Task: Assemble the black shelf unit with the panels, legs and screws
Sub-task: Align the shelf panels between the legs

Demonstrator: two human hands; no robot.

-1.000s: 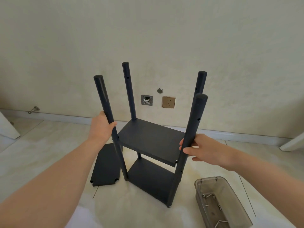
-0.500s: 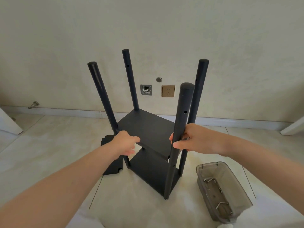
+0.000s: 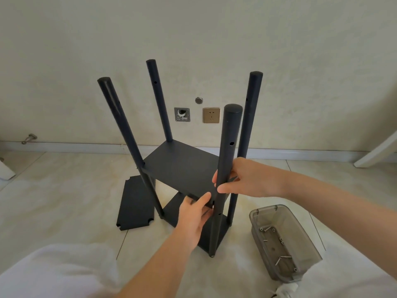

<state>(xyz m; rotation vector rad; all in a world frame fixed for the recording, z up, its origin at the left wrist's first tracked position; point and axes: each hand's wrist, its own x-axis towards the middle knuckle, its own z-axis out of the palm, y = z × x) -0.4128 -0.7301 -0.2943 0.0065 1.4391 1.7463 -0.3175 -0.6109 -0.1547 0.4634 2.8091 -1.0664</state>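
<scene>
My right hand [image 3: 247, 179] is wrapped round the near right round black leg [image 3: 231, 130], just above the flat black middle panel [image 3: 182, 168]. My left hand [image 3: 193, 214] pinches that panel's near edge, thumb on top, right beside the leg. I reckon the corner needs lining up with the leg's hole: hold the leg upright, level the panel, then take steel screws [image 3: 279, 259] from the clear plastic tub [image 3: 304, 233] at near right
</scene>
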